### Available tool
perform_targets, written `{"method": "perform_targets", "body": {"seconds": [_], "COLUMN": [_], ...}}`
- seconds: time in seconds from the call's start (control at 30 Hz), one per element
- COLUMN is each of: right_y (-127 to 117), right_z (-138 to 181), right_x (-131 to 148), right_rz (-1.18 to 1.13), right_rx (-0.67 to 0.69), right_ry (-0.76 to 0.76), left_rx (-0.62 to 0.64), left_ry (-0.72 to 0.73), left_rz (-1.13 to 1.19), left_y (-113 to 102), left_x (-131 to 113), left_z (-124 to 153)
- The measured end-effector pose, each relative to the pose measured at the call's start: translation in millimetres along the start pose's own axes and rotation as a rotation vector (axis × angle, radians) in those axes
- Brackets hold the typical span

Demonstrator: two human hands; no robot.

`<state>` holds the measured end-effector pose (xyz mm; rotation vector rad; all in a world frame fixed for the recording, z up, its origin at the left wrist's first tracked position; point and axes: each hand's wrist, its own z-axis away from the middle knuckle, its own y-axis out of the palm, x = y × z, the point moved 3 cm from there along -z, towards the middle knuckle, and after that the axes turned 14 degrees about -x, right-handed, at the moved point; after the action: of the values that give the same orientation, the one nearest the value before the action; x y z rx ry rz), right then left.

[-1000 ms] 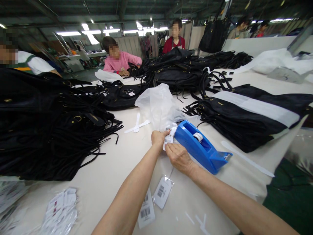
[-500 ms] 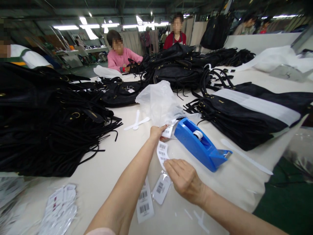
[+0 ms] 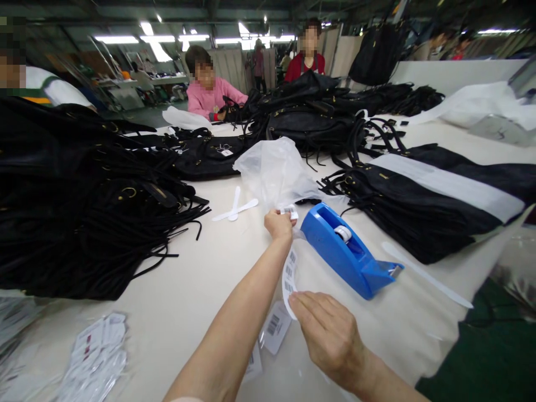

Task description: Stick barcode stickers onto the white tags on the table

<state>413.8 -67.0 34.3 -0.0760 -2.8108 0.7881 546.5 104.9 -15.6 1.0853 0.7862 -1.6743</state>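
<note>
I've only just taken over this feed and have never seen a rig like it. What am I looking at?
There is no machine here, just a person working bare-handed; the view comes from a camera on that person's head, looking forward and down. The right hand pinches the lower end of a strip of barcode labels. The left hand, farther out, seems to grip another barcoded piece. On the pale table, a blue tape dispenser stands to the right of the left hand, and translucent plastic lies just beyond it. Fringed black bags are piled on the left; another black bag lies on the right.
</note>
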Motion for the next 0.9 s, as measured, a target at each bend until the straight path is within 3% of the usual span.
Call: {"method": "perform_targets", "body": {"seconds": [0.13, 0.23, 0.3, 0.37, 0.4, 0.47, 0.57, 0.67, 0.73, 0.83, 0.9], "right_y": [-3.9, -10.6, -16.2, -19.7, -19.7, -15.6, 2.3, 30.6, 48.7, 62.7, 61.2], "right_z": [0.0, -1.2, -3.9, -7.8, -9.8, -12.5, -8.3, 10.4, 27.3, 47.4, 53.4], "right_x": [-1.1, -2.5, -2.8, -0.8, 1.9, 11.8, 38.0, 68.4, 82.2, 89.0, 88.1], "right_rz": [0.013, 0.03, 0.048, 0.059, 0.058, 0.048, 0.022, 0.026, 0.071, 0.128, 0.102], "right_rx": [0.006, 0.008, -0.011, -0.038, -0.051, -0.071, -0.04, 0.126, 0.256, 0.351, 0.351], "right_ry": [0.026, 0.029, 0.025, 0.017, 0.007, -0.026, -0.102, -0.175, -0.186, -0.161, -0.143], "left_rx": [0.113, 0.275, 0.388, 0.459, 0.442, 0.28, -0.038, -0.144, -0.021, 0.186, 0.191], "left_ry": [0.0, -0.039, -0.044, 0.041, 0.118, 0.282, 0.469, 0.735, 0.96, 1.186, 1.25], "left_rz": [0.005, -0.008, -0.04, -0.086, -0.112, -0.175, -0.34, -0.594, -0.736, -0.923, -1.022], "left_y": [10.9, -0.2, -25.0, -63.3, -87.0, -141.2, -222.7, -276.4, -288.9, -286.6, -282.0], "left_x": [-7.0, -24.9, -39.5, -51.8, -55.7, -55.4, -32.9, 4.5, 31.0, 64.1, 76.1], "left_z": [3.7, 16.1, 24.6, 30.8, 32.4, 34.0, 43.6, 70.1, 93.0, 119.3, 126.0]}}
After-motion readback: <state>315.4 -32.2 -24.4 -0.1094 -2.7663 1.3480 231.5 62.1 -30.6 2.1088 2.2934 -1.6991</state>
